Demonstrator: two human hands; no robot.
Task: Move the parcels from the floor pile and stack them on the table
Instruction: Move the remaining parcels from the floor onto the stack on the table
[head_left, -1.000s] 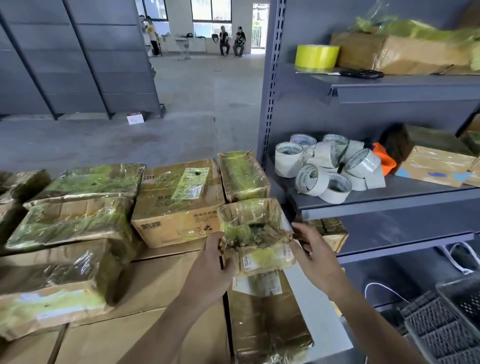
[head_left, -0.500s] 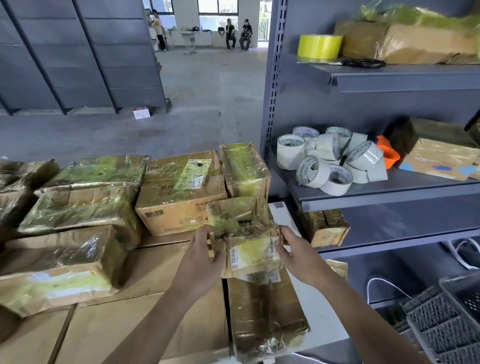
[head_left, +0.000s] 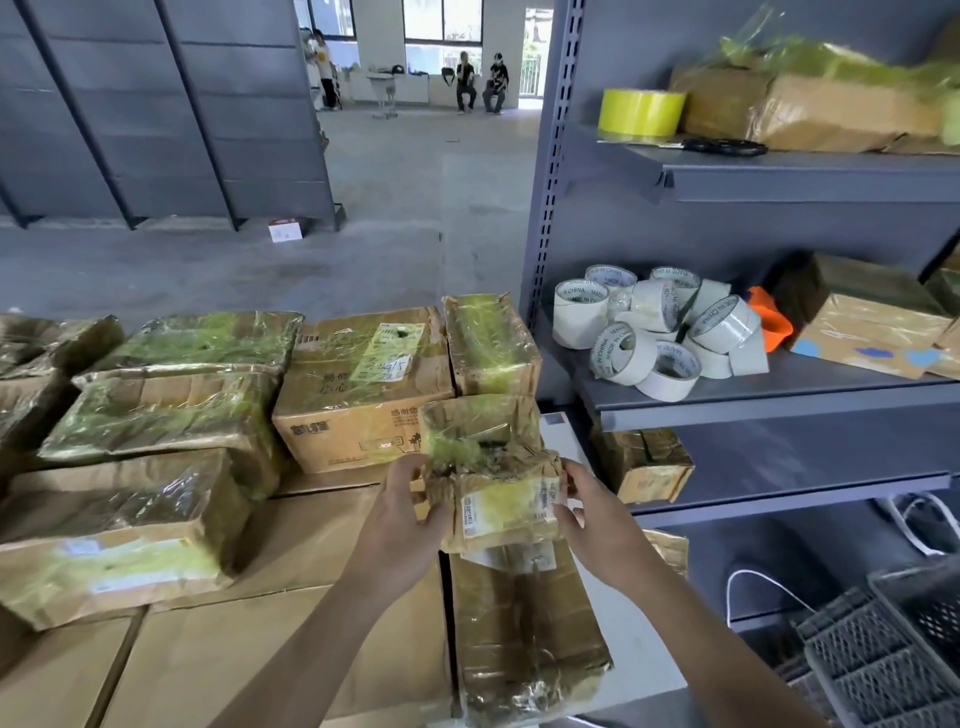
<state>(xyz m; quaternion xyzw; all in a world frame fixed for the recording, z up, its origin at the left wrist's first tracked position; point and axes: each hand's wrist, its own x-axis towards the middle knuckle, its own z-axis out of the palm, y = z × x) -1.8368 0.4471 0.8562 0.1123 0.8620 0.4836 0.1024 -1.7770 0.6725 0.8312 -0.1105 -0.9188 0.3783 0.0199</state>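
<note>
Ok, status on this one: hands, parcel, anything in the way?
Left hand and right hand both grip the small parcel. Held over the long parcel; contact unclear. No obstruction seen.

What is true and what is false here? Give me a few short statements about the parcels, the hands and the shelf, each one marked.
1. Both the left hand and the right hand hold the small parcel. True.
2. The white tape rolls lie on the floor. False: they are heaped on the middle shelf.
3. A yellow tape roll stands on the top shelf. True.
4. The small parcel is wrapped in blue paper. False: it is brown cardboard under shiny clear tape.
</note>
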